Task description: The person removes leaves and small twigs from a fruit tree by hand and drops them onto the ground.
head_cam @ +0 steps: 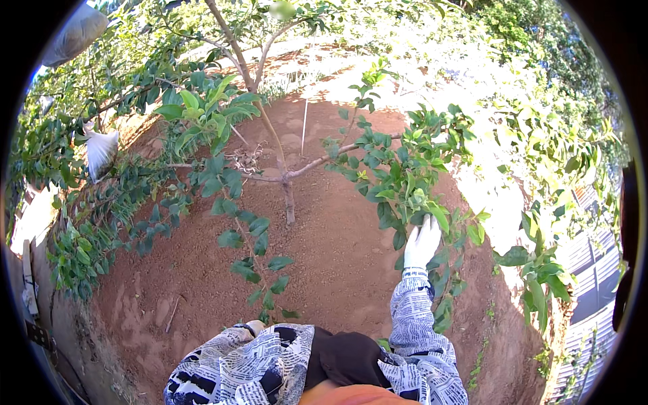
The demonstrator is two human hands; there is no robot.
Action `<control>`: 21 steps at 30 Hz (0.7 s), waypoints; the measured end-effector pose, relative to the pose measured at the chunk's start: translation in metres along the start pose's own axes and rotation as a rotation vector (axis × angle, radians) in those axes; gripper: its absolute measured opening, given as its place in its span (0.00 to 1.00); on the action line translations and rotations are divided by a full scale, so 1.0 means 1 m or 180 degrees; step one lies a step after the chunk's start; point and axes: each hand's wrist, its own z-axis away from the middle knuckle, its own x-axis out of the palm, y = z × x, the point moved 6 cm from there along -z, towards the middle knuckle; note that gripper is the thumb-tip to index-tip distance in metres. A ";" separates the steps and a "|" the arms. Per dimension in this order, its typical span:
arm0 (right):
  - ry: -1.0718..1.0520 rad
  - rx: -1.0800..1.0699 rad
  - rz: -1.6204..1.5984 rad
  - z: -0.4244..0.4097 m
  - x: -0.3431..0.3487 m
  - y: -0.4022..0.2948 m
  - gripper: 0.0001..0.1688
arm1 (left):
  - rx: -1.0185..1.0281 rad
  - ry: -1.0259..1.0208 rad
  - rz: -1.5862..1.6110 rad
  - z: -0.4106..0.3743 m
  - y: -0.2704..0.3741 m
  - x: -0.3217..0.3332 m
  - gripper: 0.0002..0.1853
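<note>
My right hand (423, 242), in a white glove, reaches up into the leafy branch (400, 187) on the right of a young fruit tree. Its fingertips are among the leaves, so what they touch or hold cannot be made out. My left hand (257, 326) is low and close to my body, mostly hidden by the printed sleeve, beside the lower leaves of a drooping shoot (253, 248). The tree's trunk (288, 202) rises from bare reddish soil and forks low into side branches.
A white bag (101, 152) hangs among the left branches, and another bag (81, 33) at the top left. A thin white string (305, 126) runs down behind the tree. Corrugated roofing (592, 283) lies at the right, past a soil edge; more foliage surrounds the tree.
</note>
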 end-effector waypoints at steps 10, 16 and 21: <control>-0.3023 0.1861 0.0484 0.305 0.002 0.087 0.20 | 0.0422 -0.0566 -0.0500 -0.014 0.011 -0.012 0.27; -0.4465 0.2518 0.0912 0.419 -0.067 0.088 0.25 | 0.0768 -0.0419 -0.0964 0.024 0.048 -0.038 0.22; -0.4357 0.3015 0.0670 0.429 -0.100 0.080 0.25 | 0.1796 -0.0484 -0.1631 0.028 0.048 -0.021 0.17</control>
